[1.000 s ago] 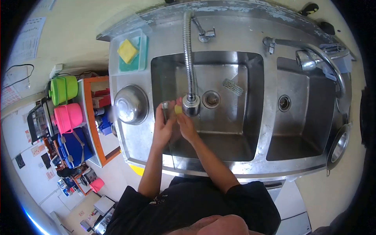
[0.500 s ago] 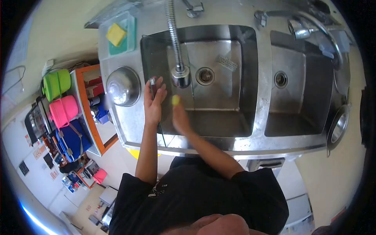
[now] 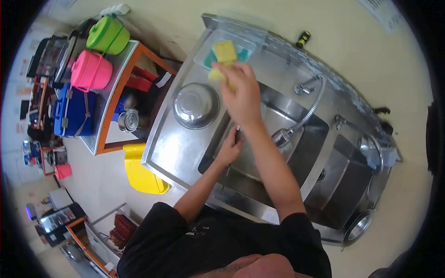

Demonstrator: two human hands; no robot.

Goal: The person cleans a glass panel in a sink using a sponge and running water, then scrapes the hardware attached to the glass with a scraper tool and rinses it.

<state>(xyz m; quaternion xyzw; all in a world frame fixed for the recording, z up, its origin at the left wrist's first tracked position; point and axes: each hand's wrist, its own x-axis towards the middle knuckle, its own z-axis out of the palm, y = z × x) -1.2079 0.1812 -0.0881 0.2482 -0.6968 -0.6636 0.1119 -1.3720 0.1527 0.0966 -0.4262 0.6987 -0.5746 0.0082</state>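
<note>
Stainless steel is forming the broad surface [image 3: 180, 149] that is carrying a large basin [image 3: 250, 173] and, to its right, a small basin [image 3: 336, 180]. Off to the left, a blue cooler box [image 3: 74, 111] is standing beside a pink pail [image 3: 92, 70] and a green pail [image 3: 108, 35], while a yellow plastic item [image 3: 143, 170] is showing below the edge of the surface. An upturned metal bowl [image 3: 196, 105] is resting left of the large basin, and a translucent container [image 3: 246, 46] is sitting beyond it. A coiled faucet [image 3: 309, 112] is curving over the large basin, its head pointing down and to the left. The right grip [image 3: 243, 92] is closing around a small yellow-green piece [image 3: 215, 75], blurred and appearing at the near edge of the container; whether they are touching is not clear. A yellow sponge [image 3: 225, 51] is lying in the container just beyond. Over the left part of the large basin, the left grip [image 3: 229, 151] is clenching around a slim dark item [image 3: 238, 134], mostly hidden by the fingers
</note>
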